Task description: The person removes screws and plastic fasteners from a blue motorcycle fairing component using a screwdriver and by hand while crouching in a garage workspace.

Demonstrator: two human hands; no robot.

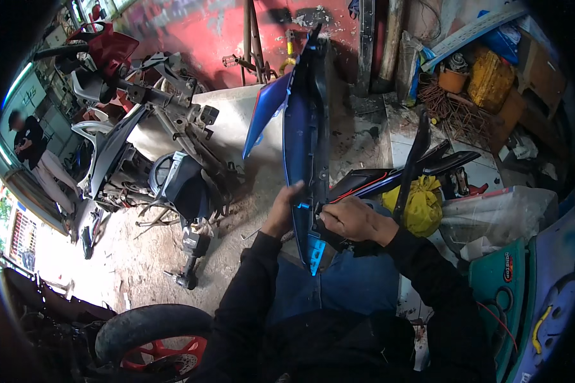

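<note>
A long dark-blue motorcycle body panel (295, 137) stands lengthwise in front of me, its lower end over my jeans. My left hand (282, 209) is closed around its left edge, with the thumb over the inner side. At the right edge, my right hand (356, 220) is curled with the fingers bent toward the panel; what it pinches is hidden. Between the hands the panel's inside shows a small bright-blue piece (303, 205), and a bright-blue slotted end (315, 253) lies lower down. A blue-purple wing-shaped part (266, 113) slants off the panel's upper left.
A partly stripped motorcycle (182, 182) stands at the left, and a tyre with a red rim (150, 325) is at lower left. On the right are a yellow plastic bag (421, 207), dark body panels (441, 163) and a green case (497, 281). A person (35, 150) stands far left.
</note>
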